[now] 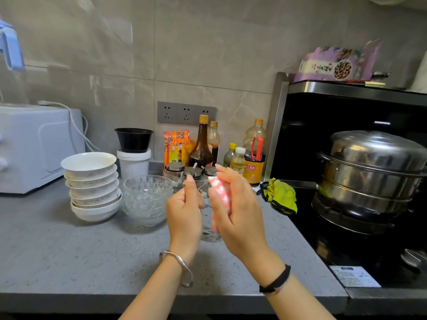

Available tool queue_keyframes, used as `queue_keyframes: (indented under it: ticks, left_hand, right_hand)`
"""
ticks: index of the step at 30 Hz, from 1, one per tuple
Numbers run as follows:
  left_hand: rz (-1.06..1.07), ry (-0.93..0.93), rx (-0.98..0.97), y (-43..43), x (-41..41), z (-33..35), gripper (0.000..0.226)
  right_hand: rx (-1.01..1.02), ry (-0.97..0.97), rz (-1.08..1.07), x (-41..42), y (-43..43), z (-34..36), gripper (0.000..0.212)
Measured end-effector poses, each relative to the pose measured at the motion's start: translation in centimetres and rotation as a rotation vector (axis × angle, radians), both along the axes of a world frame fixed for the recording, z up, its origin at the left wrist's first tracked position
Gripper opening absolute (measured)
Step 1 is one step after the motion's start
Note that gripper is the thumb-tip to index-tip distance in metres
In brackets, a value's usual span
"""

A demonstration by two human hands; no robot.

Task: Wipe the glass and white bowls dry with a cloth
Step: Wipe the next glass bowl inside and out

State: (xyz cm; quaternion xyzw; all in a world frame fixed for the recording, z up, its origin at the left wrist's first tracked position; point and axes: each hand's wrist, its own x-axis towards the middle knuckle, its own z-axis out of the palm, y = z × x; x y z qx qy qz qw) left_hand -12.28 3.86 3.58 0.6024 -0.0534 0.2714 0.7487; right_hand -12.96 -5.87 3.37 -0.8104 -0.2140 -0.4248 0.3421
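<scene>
A stack of several white bowls [92, 185] stands on the grey counter [69, 250] at the left. Right beside it sits a stack of clear glass bowls [147, 199]. My left hand [184, 213] grips one clear glass bowl [209, 232], tilted on its side above the counter. My right hand [238, 209] holds a pink-and-white checked cloth [220, 195] pressed against that bowl. Much of the held bowl is hidden between my hands.
Sauce bottles [203, 146], seasoning jars [193, 173] and a white tub under a black bowl [134, 153] line the back wall. A white appliance [34, 146] stands at the left. A steel steamer pot [369, 176] sits on the black stove; a yellow-green rag [282, 196] lies beside it.
</scene>
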Motion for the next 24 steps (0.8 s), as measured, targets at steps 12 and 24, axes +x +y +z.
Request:
queue_keyframes:
  ticks: [12,24]
  left_hand:
    - [-0.123,0.021,-0.211,0.4,-0.5,0.2,0.059]
    - [-0.255,-0.121,0.215,1.1,-0.2,2.3,0.061]
  right_hand:
    - [0.823,0.520,0.445,0.5,-2.3,1.6,0.032]
    - [0.528,0.435,0.262,0.2,-2.9,3.3,0.063]
